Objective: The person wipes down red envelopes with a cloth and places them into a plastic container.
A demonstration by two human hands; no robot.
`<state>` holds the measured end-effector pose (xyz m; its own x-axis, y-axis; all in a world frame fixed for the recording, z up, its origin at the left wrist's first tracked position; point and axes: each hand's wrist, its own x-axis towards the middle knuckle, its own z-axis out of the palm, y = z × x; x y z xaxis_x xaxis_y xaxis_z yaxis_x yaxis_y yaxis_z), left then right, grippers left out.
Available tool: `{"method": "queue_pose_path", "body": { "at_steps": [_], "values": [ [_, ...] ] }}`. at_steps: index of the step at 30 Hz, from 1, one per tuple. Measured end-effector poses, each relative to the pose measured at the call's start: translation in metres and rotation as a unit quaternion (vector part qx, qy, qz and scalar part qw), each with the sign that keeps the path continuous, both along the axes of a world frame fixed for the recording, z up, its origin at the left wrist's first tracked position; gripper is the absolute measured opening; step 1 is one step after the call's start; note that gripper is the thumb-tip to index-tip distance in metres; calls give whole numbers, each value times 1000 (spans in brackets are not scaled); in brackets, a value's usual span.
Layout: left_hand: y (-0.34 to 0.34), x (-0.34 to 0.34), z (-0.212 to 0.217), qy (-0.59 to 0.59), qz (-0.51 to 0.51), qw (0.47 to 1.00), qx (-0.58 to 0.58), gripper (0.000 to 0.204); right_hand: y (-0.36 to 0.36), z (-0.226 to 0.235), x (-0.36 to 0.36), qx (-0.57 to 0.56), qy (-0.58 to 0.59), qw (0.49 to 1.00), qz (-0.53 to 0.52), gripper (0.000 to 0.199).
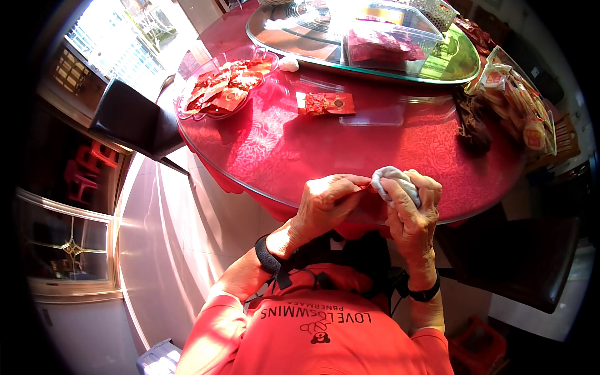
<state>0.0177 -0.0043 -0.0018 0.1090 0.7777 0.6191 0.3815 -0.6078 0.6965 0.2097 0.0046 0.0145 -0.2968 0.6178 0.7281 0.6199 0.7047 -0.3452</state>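
Observation:
Over the near edge of the round table, my right hand (pixel 414 212) is closed around a crumpled whitish cloth (pixel 395 181). My left hand (pixel 330 201) is beside it, thumb and fingers pinched together and pointing at the cloth. Something thin and reddish shows at those fingertips, too small to name. Farther in on the table lies a red packet (pixel 339 103) with gold print and a ruffled red piece at its left end. A clear pinkish bowl (pixel 181 103) at the left holds a heap of similar red packets (pixel 228 87).
A glass turntable (pixel 300 53) carries a clear plastic box (pixel 400 44) with dark pink contents. A clear bag of packets (pixel 519 103) and a dark brown bundle (pixel 473 128) lie at the right. Dark chairs (pixel 134 115) flank the table. A small white lump (pixel 289 64) sits by the bowl.

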Motion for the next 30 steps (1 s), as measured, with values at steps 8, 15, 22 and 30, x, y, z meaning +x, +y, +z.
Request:
{"method": "queue_pose_path", "body": {
  "at_steps": [8, 15, 22, 30],
  "values": [
    [-1, -4, 4, -264, -48, 930, -250, 9, 3, -2, -22, 55, -16, 998, -28, 41],
    [1, -12, 10, -224, -30, 915, -335, 19, 17, -22, -24, -9, -50, 993, -106, 46],
    [13, -15, 7, -144, 40, 937, -315, 13, 19, -10, -3, -85, 39, 991, -98, 40],
    [16, -15, -4, -285, 10, 901, -326, 12, 14, -18, -33, -18, -91, 993, -74, 43]
  ]
}}
